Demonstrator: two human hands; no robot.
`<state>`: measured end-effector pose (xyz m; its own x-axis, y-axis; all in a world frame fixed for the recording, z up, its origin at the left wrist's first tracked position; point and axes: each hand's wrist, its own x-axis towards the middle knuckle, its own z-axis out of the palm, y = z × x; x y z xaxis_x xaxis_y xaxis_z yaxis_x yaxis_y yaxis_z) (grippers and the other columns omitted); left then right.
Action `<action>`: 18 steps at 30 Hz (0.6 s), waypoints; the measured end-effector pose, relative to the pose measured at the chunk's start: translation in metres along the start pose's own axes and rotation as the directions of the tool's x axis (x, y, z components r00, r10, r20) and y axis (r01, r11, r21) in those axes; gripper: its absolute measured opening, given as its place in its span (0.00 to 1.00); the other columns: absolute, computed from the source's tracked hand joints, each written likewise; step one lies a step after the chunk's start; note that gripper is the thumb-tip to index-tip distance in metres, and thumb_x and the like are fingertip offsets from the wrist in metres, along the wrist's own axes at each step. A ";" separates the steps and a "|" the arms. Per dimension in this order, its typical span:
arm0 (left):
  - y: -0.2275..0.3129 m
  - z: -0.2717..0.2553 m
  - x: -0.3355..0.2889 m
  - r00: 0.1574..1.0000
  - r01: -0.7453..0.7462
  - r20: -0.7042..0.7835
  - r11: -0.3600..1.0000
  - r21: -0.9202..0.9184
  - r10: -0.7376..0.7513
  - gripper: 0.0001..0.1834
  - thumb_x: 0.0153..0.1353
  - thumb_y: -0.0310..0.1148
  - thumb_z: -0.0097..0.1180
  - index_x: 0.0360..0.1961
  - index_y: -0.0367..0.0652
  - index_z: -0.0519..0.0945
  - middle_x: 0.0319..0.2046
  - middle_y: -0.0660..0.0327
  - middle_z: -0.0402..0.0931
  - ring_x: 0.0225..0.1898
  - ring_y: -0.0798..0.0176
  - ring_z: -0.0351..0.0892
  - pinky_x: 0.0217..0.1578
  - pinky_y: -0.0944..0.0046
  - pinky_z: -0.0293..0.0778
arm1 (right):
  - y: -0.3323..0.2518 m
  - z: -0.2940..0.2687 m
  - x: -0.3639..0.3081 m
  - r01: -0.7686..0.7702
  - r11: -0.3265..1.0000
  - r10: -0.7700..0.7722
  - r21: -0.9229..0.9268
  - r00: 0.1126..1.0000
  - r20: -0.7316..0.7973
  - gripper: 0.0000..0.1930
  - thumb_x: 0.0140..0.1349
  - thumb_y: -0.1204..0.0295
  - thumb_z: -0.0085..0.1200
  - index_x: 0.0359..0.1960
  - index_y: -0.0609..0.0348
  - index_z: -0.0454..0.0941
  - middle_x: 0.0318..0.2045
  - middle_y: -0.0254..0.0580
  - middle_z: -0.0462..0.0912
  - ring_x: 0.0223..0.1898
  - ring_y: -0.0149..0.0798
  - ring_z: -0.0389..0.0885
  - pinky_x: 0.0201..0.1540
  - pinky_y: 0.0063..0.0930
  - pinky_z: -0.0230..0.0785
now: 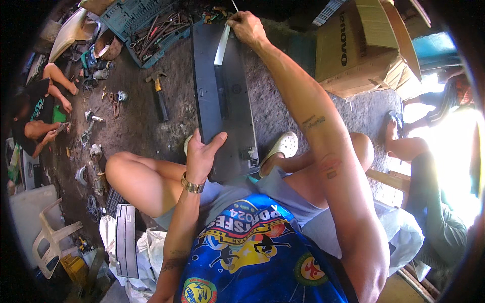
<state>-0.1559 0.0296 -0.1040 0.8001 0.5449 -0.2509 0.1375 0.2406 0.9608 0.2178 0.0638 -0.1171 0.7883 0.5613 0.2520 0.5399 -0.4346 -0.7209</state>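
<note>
A long dark flat panel (227,101) stands on end between my knees, its near end resting at my lap. My left hand (202,154) grips the panel's lower left edge, thumb across its face. My right hand (246,28) reaches to the far top end and pinches a white strip (221,46) that hangs down over the panel's face. A metal watch sits on my left wrist.
A hammer (160,98) lies on the dirt floor left of the panel. An open teal toolbox (151,28) with tools is at the back. A cardboard box (361,48) stands back right. A person (38,118) crouches at left; another sits at right. A white plastic chair (50,235) lies lower left.
</note>
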 end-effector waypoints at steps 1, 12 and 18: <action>0.005 -0.001 -0.004 1.000 0.004 0.004 1.000 0.000 -0.004 0.17 0.65 0.31 0.67 0.49 0.33 0.78 0.41 0.60 0.84 0.39 0.72 0.81 0.42 0.67 0.79 | -0.003 -0.011 0.012 0.018 1.000 -0.018 -0.009 0.999 -0.029 0.15 0.62 0.58 0.61 0.47 0.49 0.87 0.51 0.46 0.83 0.55 0.51 0.82 0.61 0.42 0.71; 0.027 -0.020 -0.084 0.998 -0.010 0.057 0.997 0.080 0.005 0.22 0.64 0.29 0.67 0.55 0.31 0.76 0.46 0.58 0.84 0.44 0.67 0.82 0.48 0.64 0.79 | -0.024 -0.300 0.049 0.178 0.938 -0.291 -0.299 0.873 -0.392 0.11 0.61 0.66 0.62 0.39 0.60 0.87 0.30 0.48 0.86 0.35 0.47 0.86 0.41 0.40 0.76; 0.034 -0.021 -0.084 0.994 -0.044 0.100 0.998 0.040 0.040 0.20 0.65 0.25 0.64 0.56 0.32 0.76 0.49 0.59 0.82 0.49 0.66 0.79 0.54 0.64 0.74 | 0.007 -0.452 -0.019 -0.062 0.760 -0.485 -0.647 0.608 -0.629 0.11 0.65 0.62 0.59 0.45 0.50 0.84 0.40 0.44 0.84 0.45 0.50 0.85 0.49 0.42 0.76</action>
<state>-0.2312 0.0091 -0.0526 0.8594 0.4708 -0.1993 0.1250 0.1844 0.9749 0.3405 -0.2687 0.1649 0.4026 0.1093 0.9088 0.5526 -0.8205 -0.1462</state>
